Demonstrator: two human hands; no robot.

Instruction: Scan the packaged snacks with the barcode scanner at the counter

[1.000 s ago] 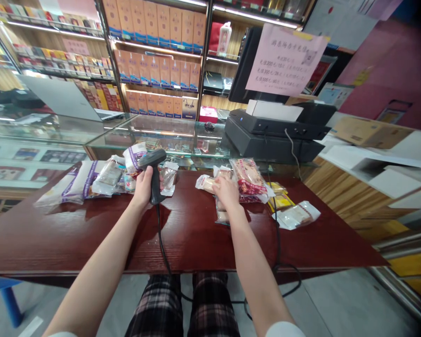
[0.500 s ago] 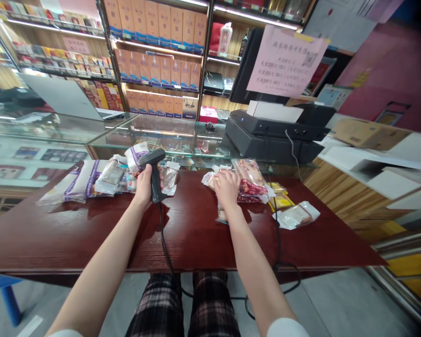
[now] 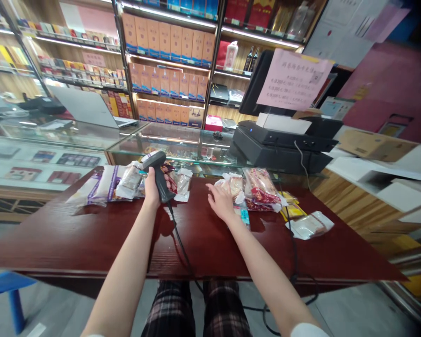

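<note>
My left hand (image 3: 152, 188) is wrapped round the grip of a black barcode scanner (image 3: 159, 175), held above the dark red table (image 3: 199, 243). Beside it lie white-and-purple packets (image 3: 108, 183), a clear-and-white packet (image 3: 129, 181) and a small clear packet (image 3: 183, 184). My right hand (image 3: 220, 200) hovers with fingers apart, just left of a white-edged snack packet (image 3: 235, 186); whether it touches the packet I cannot tell. Partly behind my right wrist is a packet with a blue patch (image 3: 244, 215). Further right lies a large red-and-clear snack bag (image 3: 263, 186).
Yellow packets (image 3: 292, 207) and a white-edged clear packet (image 3: 310, 225) lie at the table's right. The scanner cable (image 3: 180, 241) drops over the front edge. Behind are a glass counter (image 3: 182, 135), a black cash drawer (image 3: 266, 154), a monitor and a laptop (image 3: 86, 106). A blue stool (image 3: 12, 285) stands lower left.
My right hand has come off the packets and shifted a little left, fingers spreading. The scanner stays in my left hand, slightly tilted. The whole view has swung left and up.
</note>
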